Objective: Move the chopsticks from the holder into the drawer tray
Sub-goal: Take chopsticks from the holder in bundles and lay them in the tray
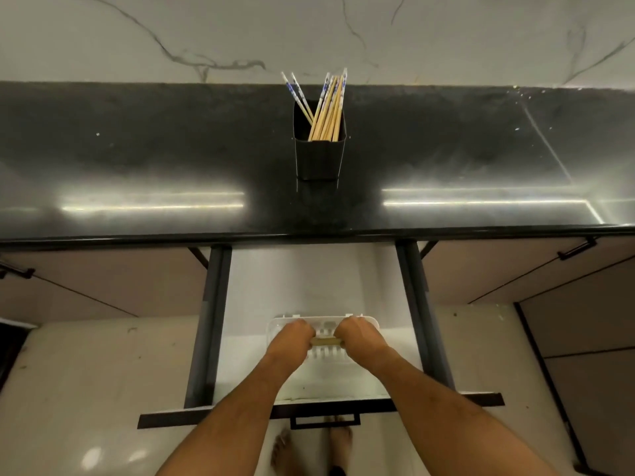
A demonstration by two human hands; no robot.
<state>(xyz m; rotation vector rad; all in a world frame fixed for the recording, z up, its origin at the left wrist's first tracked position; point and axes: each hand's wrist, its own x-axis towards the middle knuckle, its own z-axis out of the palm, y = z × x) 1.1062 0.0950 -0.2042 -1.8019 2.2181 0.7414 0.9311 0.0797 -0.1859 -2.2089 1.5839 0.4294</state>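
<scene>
Status: transfer in progress, early stage by the look of it.

At lower centre of the frame, the drawer (309, 286) stands pulled out beneath the black countertop (137, 149). A white slotted tray (369, 321) sits inside it, toward the front.

Both hands are over the tray. The left hand (292, 338) and the right hand (357, 336) each grip one end of a small bundle of wooden chopsticks (326, 342), fingers curled round it. The bundle lies crosswise between the fists, level with the tray's slots. Whether it already touches the tray cannot be told; the hands cover its ends.

At upper centre, the black holder (318, 159) stands upright on the countertop, well apart from the drawer. Most of the chopsticks remain in it (330, 108): a cluster of plain wooden ones leaning right, and a few white ones with blue pattern, two of which lean left.

Judgement: only this one bundle has reached the tray. No other chopsticks are visible there, though the hands hide part of it. Several more trips are likely needed.
</scene>
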